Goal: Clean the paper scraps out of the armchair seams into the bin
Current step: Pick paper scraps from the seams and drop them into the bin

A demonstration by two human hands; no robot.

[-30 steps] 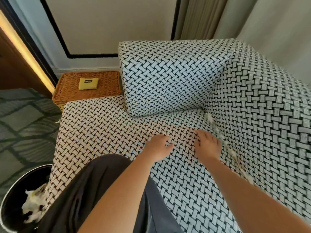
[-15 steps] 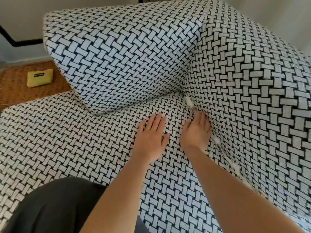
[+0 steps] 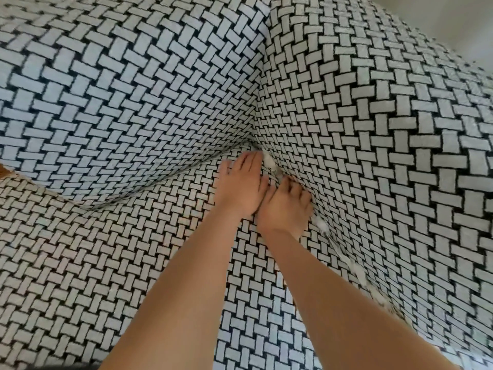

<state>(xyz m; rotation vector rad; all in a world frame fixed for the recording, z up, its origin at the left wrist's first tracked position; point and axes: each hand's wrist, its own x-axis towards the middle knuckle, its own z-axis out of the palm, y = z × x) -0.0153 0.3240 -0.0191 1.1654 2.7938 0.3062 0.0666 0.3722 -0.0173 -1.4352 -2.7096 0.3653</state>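
The armchair [image 3: 133, 263] is covered in black-and-white woven-pattern fabric. White paper scraps [image 3: 269, 162] sit in the seam between the seat and the right side cushion, and more scraps [image 3: 321, 226] lie farther down the same seam toward me. My left hand [image 3: 241, 186] lies flat on the seat with straight fingers, its fingertips beside the upper scraps near the corner. My right hand [image 3: 285, 210] presses against the seam just right of the left hand, its fingers bent into the gap. Whether it holds a scrap is hidden. The bin is out of view.
The back cushion [image 3: 120, 102] rises at the left and the side cushion [image 3: 386, 156] at the right, meeting in a corner above my hands. A sliver of wicker basket [image 3: 2, 172] shows at the far left edge.
My head moved closer to the corner, so the bin and most of the basket left the view. Both hands slid forward and right to the seam, the left hand now touching the right.
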